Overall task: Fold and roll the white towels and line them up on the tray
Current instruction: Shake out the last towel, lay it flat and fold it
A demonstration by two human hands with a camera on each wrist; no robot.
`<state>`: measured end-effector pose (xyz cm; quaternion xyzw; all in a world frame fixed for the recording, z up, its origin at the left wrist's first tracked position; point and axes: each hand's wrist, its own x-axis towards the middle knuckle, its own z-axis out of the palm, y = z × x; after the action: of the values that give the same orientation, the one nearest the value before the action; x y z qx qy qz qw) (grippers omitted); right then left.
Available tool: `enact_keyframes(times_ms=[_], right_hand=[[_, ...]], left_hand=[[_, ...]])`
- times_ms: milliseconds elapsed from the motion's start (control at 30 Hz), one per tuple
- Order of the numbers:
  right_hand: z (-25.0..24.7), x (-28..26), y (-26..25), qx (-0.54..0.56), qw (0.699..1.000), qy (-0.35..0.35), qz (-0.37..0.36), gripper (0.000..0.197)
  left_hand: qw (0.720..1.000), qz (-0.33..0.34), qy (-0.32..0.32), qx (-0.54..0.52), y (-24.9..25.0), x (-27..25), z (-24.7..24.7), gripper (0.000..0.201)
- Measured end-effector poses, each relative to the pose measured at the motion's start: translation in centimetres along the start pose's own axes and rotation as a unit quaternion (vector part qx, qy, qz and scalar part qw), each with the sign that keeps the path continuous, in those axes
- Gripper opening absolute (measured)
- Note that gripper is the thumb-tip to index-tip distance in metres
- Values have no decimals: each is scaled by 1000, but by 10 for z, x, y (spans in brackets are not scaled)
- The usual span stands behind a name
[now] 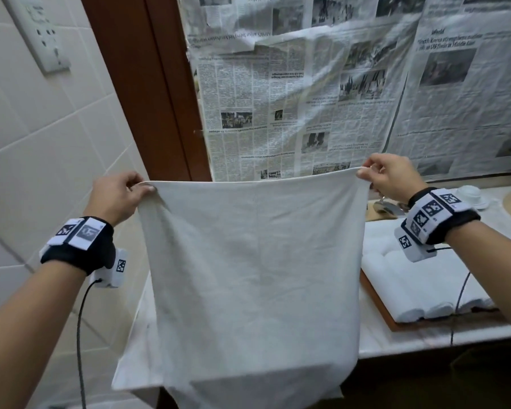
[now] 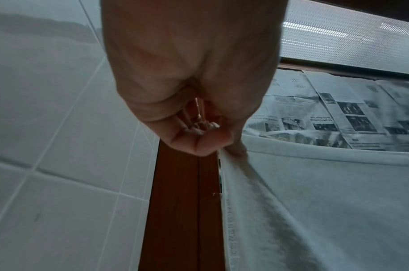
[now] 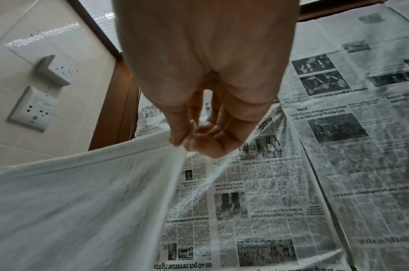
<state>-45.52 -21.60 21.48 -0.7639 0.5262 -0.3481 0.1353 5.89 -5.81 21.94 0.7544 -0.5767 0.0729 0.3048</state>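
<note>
Towel [image 1: 254, 261] was pinched at both top corners by left hand [image 1: 117, 196] and right hand [image 1: 388, 175], beside the tray [image 1: 378, 302]; it probably wanted lowering level and taut.

Lighting: soft, even, diffuse, casting faint shadows. Glare streaking the wall tiles [image 3: 48, 34] in the right wrist view. Left wrist view rendering dimmer, bluish. Edges bending; near palms blurring.

Newspaper sheets [image 1: 322, 93] cover the wall beside a brown wooden frame [image 1: 148, 84], with a socket [image 1: 42, 33] on the tiles.
</note>
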Motion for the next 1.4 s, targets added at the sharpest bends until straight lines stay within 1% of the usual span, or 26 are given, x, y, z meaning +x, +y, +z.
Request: enact_keyframes(times_ms=[67,133,200,267,333,400,433,500,567,633,667,700,733,767,800,833,867,933,1000,1067,1133,1167,1233,1300,1333,1400], right_hand=[[2,8,-9,6,1000,21,16,15],[8,18,-17,37,997,45,53,14],[19,28,-21,83,990,73,89,14],[38,35,-20,158,977,75,124,11],[63,42,-12,215,962,53,159,6],[92,47,5,245,952,33,180,4],[107,51,16,253,948,27,189,4],[139,61,43,257,943,1,210,4],[175,73,68,271,933,-21,237,9],[210,86,92,282,920,-43,267,7],[228,93,106,280,917,-52,278,11],[246,100,120,288,911,-58,291,20],[263,105,133,295,904,-67,303,21],[280,110,147,286,903,-77,310,12],[296,115,162,266,909,-88,309,9],[312,120,180,243,912,-100,315,15],[325,124,192,241,911,-100,318,17],[345,133,211,232,914,-102,316,13],[355,143,213,211,921,-99,311,7],[363,154,212,207,920,-91,322,6],[369,163,211,182,924,-99,320,10],[371,166,210,171,926,-107,318,16],[370,166,205,180,923,-139,309,37],[363,163,198,188,925,-150,295,53],[358,160,194,183,930,-139,287,55],[344,148,184,176,941,-97,272,47]], left_hand=[[999,16,46,0,2,9,1,18],[995,19,93,-4,5,20,4,17],[994,3,105,-24,5,34,14,20],[995,-32,82,-55,0,47,31,19],[992,-90,28,-87,-6,55,55,13],[981,-144,-14,-128,-18,60,85,10],[971,-170,-24,-164,-22,65,101,12],[943,-229,-39,-237,-34,74,140,19],[915,-286,-37,-281,-47,82,180,25],[896,-333,-41,-292,-64,89,221,27],[887,-353,-50,-293,-71,93,241,26],[881,-366,-60,-294,-84,97,264,24],[878,-376,-72,-287,-95,100,285,23],[876,-381,-85,-282,-107,104,304,22],[875,-388,-92,-273,-117,107,322,21],[873,-396,-94,-270,-124,108,338,18],[871,-403,-97,-262,-129,111,350,15],[873,-409,-101,-247,-135,116,371,10],[881,-410,-103,-213,-137,121,386,8],[896,-400,-112,-160,-135,125,394,7],[907,-370,-158,-127,-135,129,398,18],[905,-362,-186,-124,-134,133,399,28],[903,-349,-236,-79,-131,138,399,55],[908,-319,-273,-5,-125,137,399,73],[914,-291,-283,16,-120,134,398,77],[933,-230,-276,29,-107,123,399,75]])
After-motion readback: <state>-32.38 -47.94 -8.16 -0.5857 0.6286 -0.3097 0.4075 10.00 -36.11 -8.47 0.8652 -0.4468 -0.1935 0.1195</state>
